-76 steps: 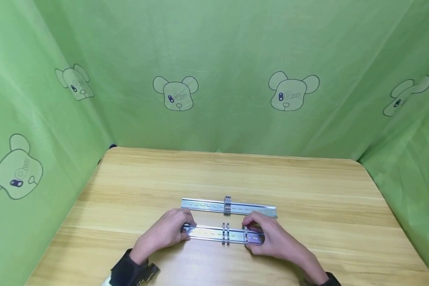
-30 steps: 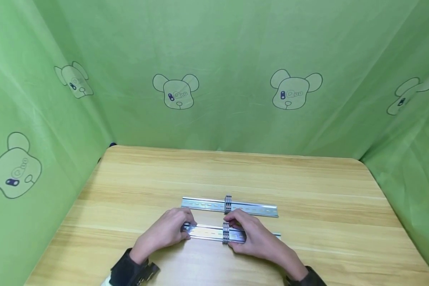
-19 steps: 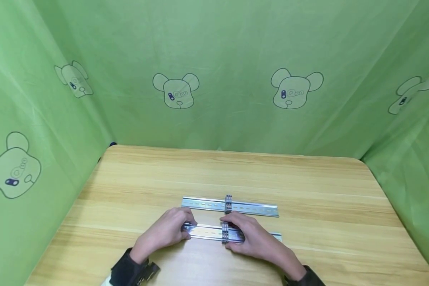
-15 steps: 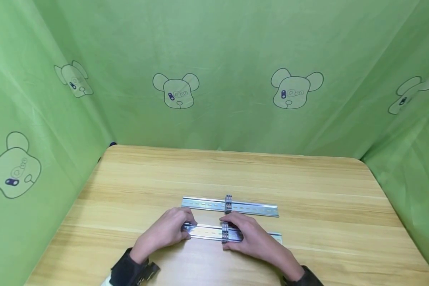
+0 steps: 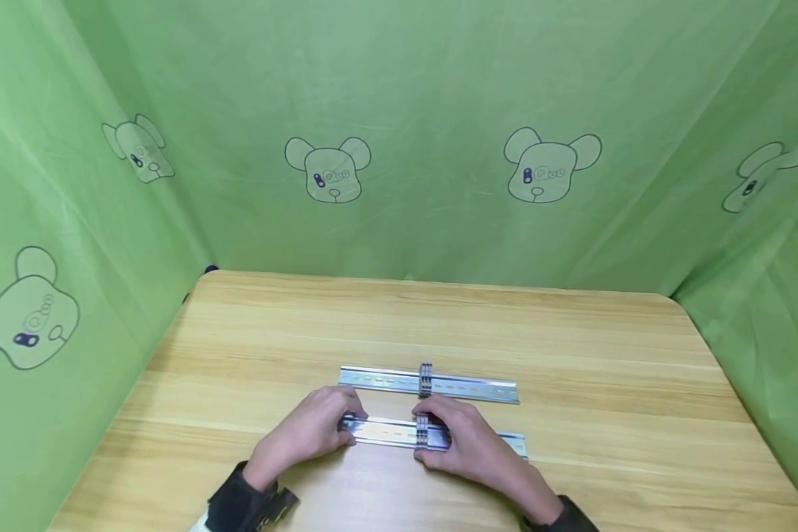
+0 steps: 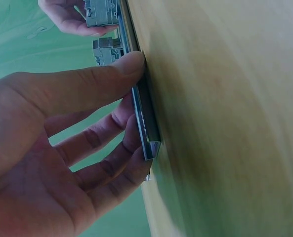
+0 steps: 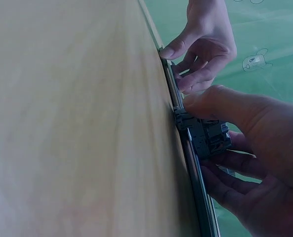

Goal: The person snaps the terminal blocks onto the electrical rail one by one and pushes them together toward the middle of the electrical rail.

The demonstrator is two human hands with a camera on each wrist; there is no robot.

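Observation:
A slotted metal DIN rail [image 5: 386, 431] lies nearest the person, with a small cluster of grey terminal blocks [image 5: 422, 431] standing packed together near its middle. My left hand [image 5: 314, 427] grips the rail's left end, thumb on the near edge and fingers along the far edge. My right hand [image 5: 468, 445] holds the terminal blocks at their two ends; in the right wrist view the thumb lies at one end of a block [image 7: 208, 138] and the fingers reach behind it. This hand covers part of the rail to the right of the blocks.
Behind the near rail lies a second DIN rail [image 5: 479, 388], bearing its own cluster of terminal blocks [image 5: 425, 379] around its middle. Both rails are on a wooden table [image 5: 572, 332]. A green curtain [image 5: 432, 96] with bear outlines surrounds the back and sides.
My right hand has brought a separate terminal block leftward along the near rail until it stands against the other two. Lately hand and cluster shift slightly right. My left hand stays put.

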